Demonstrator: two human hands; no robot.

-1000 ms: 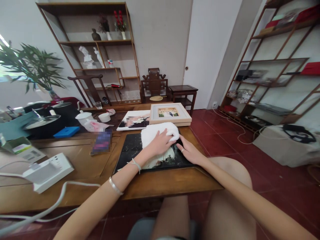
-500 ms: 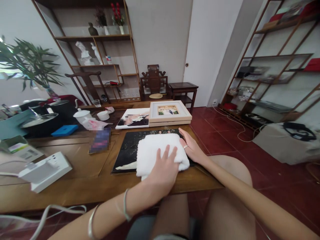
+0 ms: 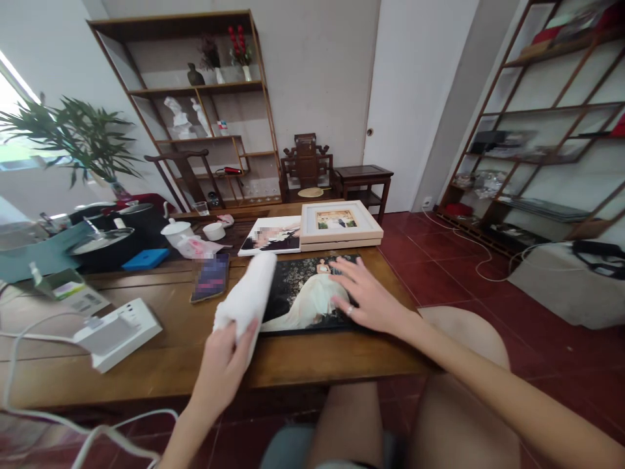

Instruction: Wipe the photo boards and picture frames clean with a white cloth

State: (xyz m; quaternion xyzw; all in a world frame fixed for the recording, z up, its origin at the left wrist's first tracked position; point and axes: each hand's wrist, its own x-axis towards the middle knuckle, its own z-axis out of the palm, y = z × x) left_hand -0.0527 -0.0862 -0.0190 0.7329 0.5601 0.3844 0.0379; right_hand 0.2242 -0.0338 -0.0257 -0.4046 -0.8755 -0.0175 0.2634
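Note:
A folded white towel [image 3: 251, 290] is gripped by my left hand [image 3: 228, 355], lifted on edge at the left side of a dark photo panel [image 3: 288, 280]. The panel lies flat near the table's front edge and shows a figure in a long white gown. Over the panel's right part is my right hand [image 3: 364, 296], its fingers spread and a ring on one of them. Whether its fingertips touch the surface I cannot tell. The towel hides the panel's left end.
Behind the panel lie a white-edged photo print [image 3: 271, 236] and a pale framed picture [image 3: 342, 225]. To the left are a phone [image 3: 209, 278], a blue box [image 3: 145, 259], a white power strip [image 3: 125, 333] with cables, and a white teapot [image 3: 176, 233]. The wooden table [image 3: 312, 361] ends at right.
My left hand has closed on the towel and moved it left off the panel's middle, uncovering the picture. My right hand has shifted from the panel's right edge to over its surface.

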